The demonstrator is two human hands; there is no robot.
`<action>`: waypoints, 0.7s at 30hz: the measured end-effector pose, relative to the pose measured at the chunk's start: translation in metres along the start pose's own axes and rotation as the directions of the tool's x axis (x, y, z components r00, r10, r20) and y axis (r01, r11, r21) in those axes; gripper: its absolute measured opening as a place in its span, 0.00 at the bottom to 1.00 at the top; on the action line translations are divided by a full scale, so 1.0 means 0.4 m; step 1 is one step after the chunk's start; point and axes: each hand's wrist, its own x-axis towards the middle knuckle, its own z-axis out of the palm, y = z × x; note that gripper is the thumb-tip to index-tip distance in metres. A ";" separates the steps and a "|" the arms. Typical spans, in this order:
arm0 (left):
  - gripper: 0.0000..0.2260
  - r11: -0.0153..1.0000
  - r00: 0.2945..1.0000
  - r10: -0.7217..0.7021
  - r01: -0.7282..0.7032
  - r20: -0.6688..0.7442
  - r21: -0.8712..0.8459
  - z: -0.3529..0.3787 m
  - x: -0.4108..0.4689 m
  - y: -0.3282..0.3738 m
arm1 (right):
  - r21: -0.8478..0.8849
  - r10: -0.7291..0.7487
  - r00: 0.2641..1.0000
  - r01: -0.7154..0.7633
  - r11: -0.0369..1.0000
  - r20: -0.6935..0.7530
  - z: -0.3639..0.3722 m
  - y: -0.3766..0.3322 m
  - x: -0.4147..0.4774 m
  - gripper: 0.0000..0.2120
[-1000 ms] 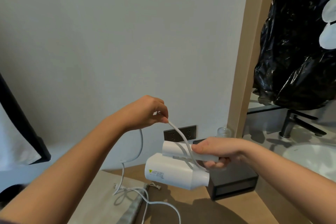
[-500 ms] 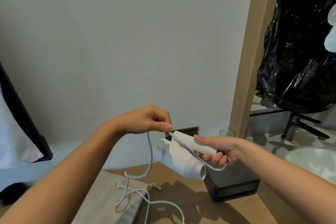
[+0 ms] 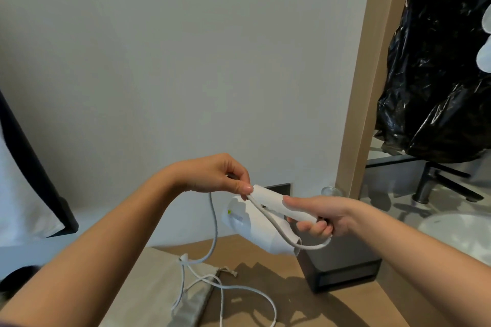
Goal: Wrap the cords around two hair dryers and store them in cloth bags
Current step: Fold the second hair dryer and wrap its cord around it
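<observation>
Right hand (image 3: 322, 216) has its grip closed around the folded handle of the white plastic hair dryer (image 3: 261, 223), thumb laid flat along the handle's top, fingers curled under; the dryer is held in the air above the back part of the wooden table (image 3: 268, 284), barrel pointing down and away, just in front of the dark box (image 3: 342, 263) at the table's far edge. Left hand (image 3: 215, 174) pinches the thin white cord (image 3: 214, 231) between thumb and fingertips, right at the free end of the handle. One loop of cord already runs along the handle and sags in a slack curve below the right hand's knuckles. Judgement: first turns of the wrap are in hand, most of the cord not yet taken up. To do it well: draw that slack loop snug before laying the next turn, pin each pass under the right thumb, feed the cord with the left hand in even, side-by-side turns. The remaining cord hangs from the left hand and lies in loose coils near the table's left edge, partly over the beige drawstring cloth bag (image 3: 148, 289) lying flat there. A tangle could snag as it is drawn up. Only one dryer is in view.
</observation>
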 end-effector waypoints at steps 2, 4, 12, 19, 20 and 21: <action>0.07 0.993 0.998 -0.031 0.038 -0.060 0.108 -0.004 0.015 0.003 | -0.164 -0.046 0.998 0.052 0.985 0.039 0.009 -0.008 -0.011 0.23; 0.08 0.976 0.990 -0.057 0.082 -0.127 0.201 -0.001 0.032 0.005 | -0.297 -0.102 0.991 0.122 0.947 0.084 0.023 -0.014 -0.021 0.25; 0.11 0.966 0.974 -0.061 0.113 -0.220 0.234 0.025 0.065 -0.023 | -0.543 -0.284 0.943 0.333 0.771 0.175 0.085 -0.021 -0.051 0.22; 0.10 0.993 0.975 -0.103 0.113 -0.197 0.039 0.037 0.048 -0.079 | -0.550 -0.498 0.866 0.437 0.712 0.044 0.076 0.002 -0.061 0.16; 0.11 0.992 0.973 -0.122 0.116 -0.194 -0.040 0.041 0.038 -0.096 | -0.531 -0.520 0.854 0.450 0.718 0.021 0.070 0.004 -0.065 0.18; 0.11 0.983 0.970 -0.145 0.119 -0.195 -0.139 0.046 0.030 -0.113 | -0.503 -0.533 0.846 0.463 0.730 0.004 0.065 0.004 -0.069 0.20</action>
